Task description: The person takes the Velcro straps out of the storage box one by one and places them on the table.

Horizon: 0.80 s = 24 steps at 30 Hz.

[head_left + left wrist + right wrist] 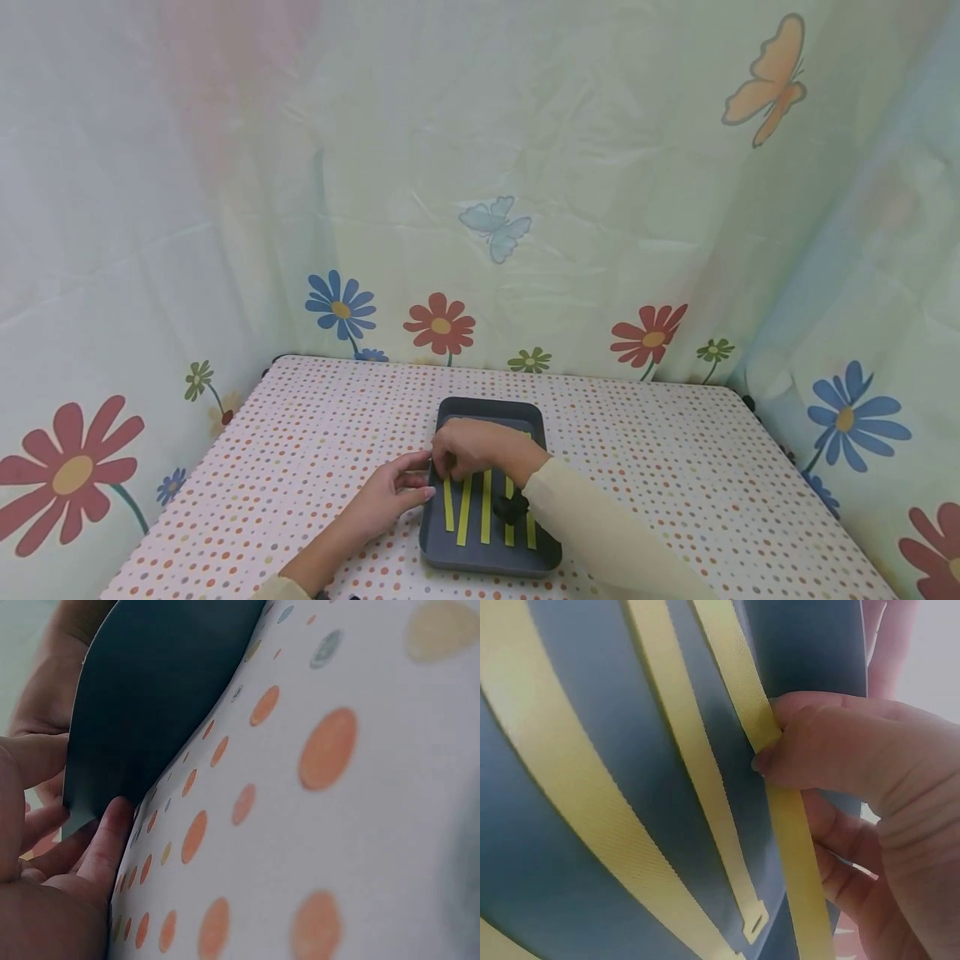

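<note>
Right hand (480,446) tightly pinches a strip (804,877) near the tray's (437,537) left side; left hand (381,497), loosely spread, touches the tray's outside.

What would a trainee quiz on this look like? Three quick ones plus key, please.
1. Count: how many yellow strips show in the tray?
2. True or false: the left hand is at the tray's left side.
3. Choose: in the head view, the strip that the right hand pinches is
A) the leftmost
B) the middle one
C) the rightmost

Key: 1. Five. 2. True. 3. A.
</note>
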Each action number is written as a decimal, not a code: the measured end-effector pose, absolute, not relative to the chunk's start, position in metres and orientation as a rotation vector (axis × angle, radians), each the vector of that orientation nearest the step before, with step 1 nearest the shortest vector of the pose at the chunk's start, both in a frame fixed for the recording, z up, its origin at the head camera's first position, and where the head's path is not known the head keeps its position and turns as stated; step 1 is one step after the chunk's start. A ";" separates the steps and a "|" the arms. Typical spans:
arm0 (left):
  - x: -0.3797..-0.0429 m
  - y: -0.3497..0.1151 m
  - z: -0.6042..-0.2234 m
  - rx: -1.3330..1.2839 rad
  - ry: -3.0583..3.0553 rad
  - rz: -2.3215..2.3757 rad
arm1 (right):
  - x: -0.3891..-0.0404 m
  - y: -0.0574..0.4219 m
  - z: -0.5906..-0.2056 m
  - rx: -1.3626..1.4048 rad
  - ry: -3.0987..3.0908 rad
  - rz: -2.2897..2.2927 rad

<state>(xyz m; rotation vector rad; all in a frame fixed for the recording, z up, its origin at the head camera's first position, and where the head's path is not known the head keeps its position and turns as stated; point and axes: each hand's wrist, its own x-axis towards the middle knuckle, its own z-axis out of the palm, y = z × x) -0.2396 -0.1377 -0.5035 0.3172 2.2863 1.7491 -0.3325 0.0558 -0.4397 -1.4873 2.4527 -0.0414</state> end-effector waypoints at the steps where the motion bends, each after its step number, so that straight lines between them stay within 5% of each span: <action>1: -0.240 -0.138 -0.504 0.322 2.289 1.747 | -0.332 0.056 -0.439 -1.481 2.454 -0.038; 24: -0.240 -0.137 -0.505 0.309 2.260 1.780 | -0.336 0.087 -0.411 -1.343 2.509 -0.215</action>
